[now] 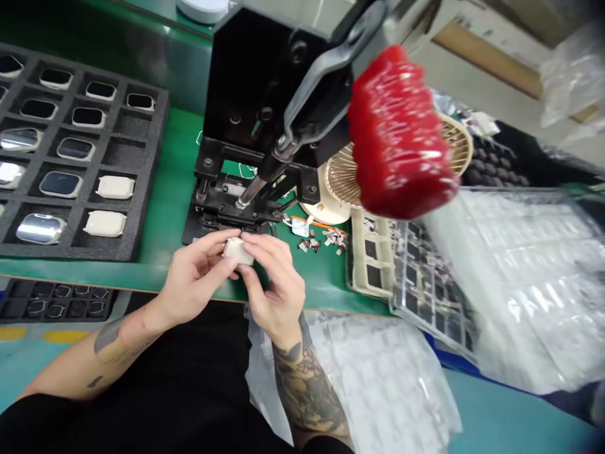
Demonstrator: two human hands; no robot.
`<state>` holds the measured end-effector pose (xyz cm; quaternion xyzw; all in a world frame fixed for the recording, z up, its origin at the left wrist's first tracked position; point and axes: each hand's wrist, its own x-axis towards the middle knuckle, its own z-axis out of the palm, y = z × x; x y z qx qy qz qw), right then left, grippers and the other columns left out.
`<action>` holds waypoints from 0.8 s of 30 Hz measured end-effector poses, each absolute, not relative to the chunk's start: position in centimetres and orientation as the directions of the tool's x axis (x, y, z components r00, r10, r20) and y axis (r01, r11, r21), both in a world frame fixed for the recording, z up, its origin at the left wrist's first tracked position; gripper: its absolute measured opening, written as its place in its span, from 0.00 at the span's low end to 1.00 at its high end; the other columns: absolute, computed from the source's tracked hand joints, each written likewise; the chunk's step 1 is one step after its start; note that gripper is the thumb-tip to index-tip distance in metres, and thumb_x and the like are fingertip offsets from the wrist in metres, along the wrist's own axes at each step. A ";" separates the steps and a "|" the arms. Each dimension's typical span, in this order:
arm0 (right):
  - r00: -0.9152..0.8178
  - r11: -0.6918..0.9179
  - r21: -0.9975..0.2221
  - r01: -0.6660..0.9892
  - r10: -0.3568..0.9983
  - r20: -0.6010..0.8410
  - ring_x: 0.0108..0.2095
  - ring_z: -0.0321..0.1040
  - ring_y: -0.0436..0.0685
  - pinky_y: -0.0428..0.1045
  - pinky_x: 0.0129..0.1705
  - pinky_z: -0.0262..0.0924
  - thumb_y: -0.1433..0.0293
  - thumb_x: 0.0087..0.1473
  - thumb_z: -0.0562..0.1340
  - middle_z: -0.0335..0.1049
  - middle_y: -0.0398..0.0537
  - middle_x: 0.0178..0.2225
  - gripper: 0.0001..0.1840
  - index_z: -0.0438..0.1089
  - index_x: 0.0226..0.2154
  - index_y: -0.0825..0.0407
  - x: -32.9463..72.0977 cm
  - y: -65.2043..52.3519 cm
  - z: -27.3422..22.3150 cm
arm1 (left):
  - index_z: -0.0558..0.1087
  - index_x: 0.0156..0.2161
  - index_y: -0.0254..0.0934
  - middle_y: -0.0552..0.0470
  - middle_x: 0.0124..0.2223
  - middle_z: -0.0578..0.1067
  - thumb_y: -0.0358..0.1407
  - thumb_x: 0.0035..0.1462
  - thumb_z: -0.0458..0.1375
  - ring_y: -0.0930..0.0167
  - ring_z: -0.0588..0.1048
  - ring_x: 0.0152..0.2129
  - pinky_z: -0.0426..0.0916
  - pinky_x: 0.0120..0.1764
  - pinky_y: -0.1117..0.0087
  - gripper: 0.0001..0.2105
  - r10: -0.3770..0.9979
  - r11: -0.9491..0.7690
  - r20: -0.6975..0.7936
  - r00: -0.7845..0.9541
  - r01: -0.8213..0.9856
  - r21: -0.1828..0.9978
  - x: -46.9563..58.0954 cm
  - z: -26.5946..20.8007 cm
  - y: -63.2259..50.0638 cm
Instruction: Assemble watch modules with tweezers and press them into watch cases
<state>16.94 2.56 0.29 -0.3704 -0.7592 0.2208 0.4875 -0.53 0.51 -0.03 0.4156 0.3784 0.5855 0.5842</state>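
A small cream-coloured watch case (239, 251) is pinched between the fingertips of both hands, just in front of a black hand press (265, 94). My left hand (198, 271) grips its left side with thumb and fingers. On the opposite side my right hand (273, 284) holds the case, thumb below and fingers along its upper edge. The underside of the case is hidden. Above and to the right hangs the press lever's red grip (401, 139), which neither hand touches.
At left, a dark foam tray (150, 170) carries several watch cases, some with screens. Small parts (334, 238), a cream fan (338, 173) and a compartment box (373, 252) are right of the press. Plastic-wrapped trays (524, 271) lie further right. Another tray (57, 301) sits below the bench edge.
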 end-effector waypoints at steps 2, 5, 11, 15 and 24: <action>-0.227 0.587 -0.724 0.361 0.809 0.543 0.62 0.76 0.69 0.72 0.65 0.74 0.75 0.68 0.68 0.79 0.52 0.62 0.25 0.76 0.63 0.39 16.9 2.4 0.1 | 0.82 0.60 0.37 0.43 0.51 0.88 0.38 0.70 0.69 0.64 0.88 0.38 0.86 0.41 0.68 0.16 1.000 -0.016 0.016 -0.003 -0.347 0.938 -0.5 0.1 0.6; -0.114 0.493 -0.799 0.345 0.867 0.485 0.62 0.76 0.69 0.69 0.62 0.77 0.70 0.68 0.69 0.77 0.55 0.62 0.23 0.75 0.64 0.41 17.3 2.1 -0.1 | 0.81 0.62 0.38 0.44 0.50 0.88 0.37 0.70 0.70 0.64 0.88 0.39 0.87 0.42 0.67 0.18 1.000 -0.029 0.026 -0.014 -0.336 0.942 -0.4 0.2 0.7; -0.141 0.414 -0.874 0.255 0.910 0.390 0.52 0.78 0.63 0.61 0.56 0.79 0.66 0.73 0.64 0.79 0.53 0.49 0.06 0.77 0.50 0.46 17.4 2.4 0.0 | 0.86 0.55 0.38 0.45 0.54 0.88 0.36 0.69 0.70 0.65 0.89 0.38 0.87 0.43 0.67 0.12 0.997 -0.068 0.079 0.024 -0.307 0.949 -0.7 0.3 0.5; -0.092 0.427 -0.879 0.214 0.904 0.417 0.48 0.77 0.61 0.59 0.52 0.77 0.66 0.73 0.65 0.77 0.52 0.46 0.05 0.76 0.47 0.47 16.5 1.6 -0.2 | 0.87 0.51 0.40 0.50 0.44 0.89 0.36 0.72 0.67 0.68 0.88 0.31 0.85 0.39 0.71 0.08 0.988 -0.152 0.152 -0.011 -0.125 0.980 -0.9 0.1 0.2; -0.183 0.602 -0.632 0.487 0.778 0.600 0.57 0.77 0.73 0.71 0.55 0.79 0.58 0.67 0.69 0.78 0.55 0.52 0.17 0.78 0.56 0.42 19.3 5.7 4.4 | 0.83 0.59 0.35 0.45 0.43 0.89 0.41 0.71 0.69 0.63 0.89 0.33 0.85 0.35 0.68 0.17 0.997 -0.048 0.023 -0.077 -0.348 0.936 -0.3 0.3 0.7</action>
